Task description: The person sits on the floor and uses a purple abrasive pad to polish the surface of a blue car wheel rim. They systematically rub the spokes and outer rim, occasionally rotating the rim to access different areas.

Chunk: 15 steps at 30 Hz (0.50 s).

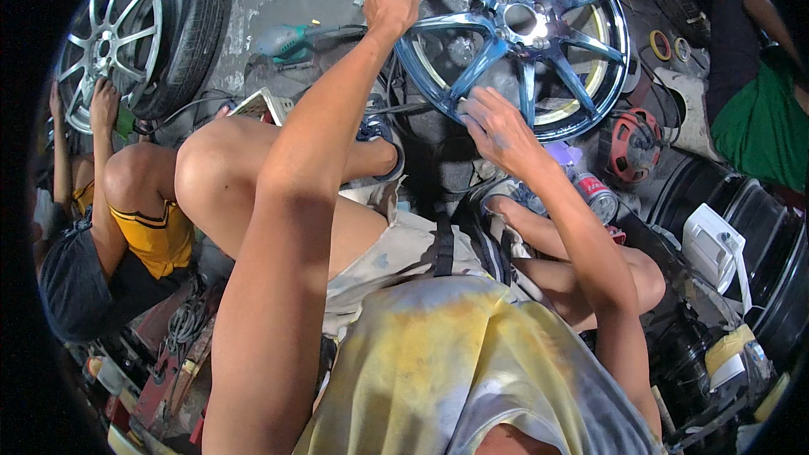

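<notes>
A glossy blue multi-spoke wheel rim (493,57) stands tilted in front of me, with a pale inner barrel showing between its spokes. My left hand (392,4) is closed around the rim's outer edge at its upper left. Against the lower left edge is my right hand (503,131), its fingers curled and pressed together at the lip. Something small and pale shows by those fingertips, too little of it to name. Both forearms reach forward over my bent legs.
A teal power tool (286,44) with a cord lies left of the rim. At far left a co-worker's hand (104,105) touches a silver rim (109,42), near a tyre (195,42). To the right are tape rolls (660,45), a red round object (634,145) and a white box (712,240).
</notes>
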Each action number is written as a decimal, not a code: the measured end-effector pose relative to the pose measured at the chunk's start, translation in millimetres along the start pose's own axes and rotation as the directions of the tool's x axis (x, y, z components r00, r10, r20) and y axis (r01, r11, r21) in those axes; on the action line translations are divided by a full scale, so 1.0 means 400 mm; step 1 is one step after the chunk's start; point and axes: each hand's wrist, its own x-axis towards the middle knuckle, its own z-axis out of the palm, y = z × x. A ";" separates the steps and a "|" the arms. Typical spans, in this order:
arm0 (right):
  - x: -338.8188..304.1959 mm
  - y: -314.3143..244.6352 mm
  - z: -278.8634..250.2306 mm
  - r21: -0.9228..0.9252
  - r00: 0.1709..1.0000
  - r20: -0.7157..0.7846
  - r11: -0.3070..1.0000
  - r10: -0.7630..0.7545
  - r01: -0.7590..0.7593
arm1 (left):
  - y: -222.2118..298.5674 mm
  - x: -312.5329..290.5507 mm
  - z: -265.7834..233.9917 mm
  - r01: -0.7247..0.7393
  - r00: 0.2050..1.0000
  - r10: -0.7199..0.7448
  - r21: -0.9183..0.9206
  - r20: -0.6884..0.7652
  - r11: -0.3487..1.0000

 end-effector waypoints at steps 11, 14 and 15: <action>0.025 0.015 0.002 0.098 0.999 0.028 0.995 -0.035 0.032 | -0.003 -0.006 -0.005 -0.011 0.999 0.011 -0.015 -0.032 1.000; -0.017 0.033 -0.023 0.102 0.994 0.086 0.992 0.061 -0.069 | -0.004 -0.006 -0.005 0.000 1.000 0.000 -0.018 -0.018 1.000; -0.013 0.041 -0.013 0.098 1.000 0.015 0.995 -0.008 0.007 | -0.009 -0.011 -0.002 0.001 1.000 -0.001 -0.009 -0.017 1.000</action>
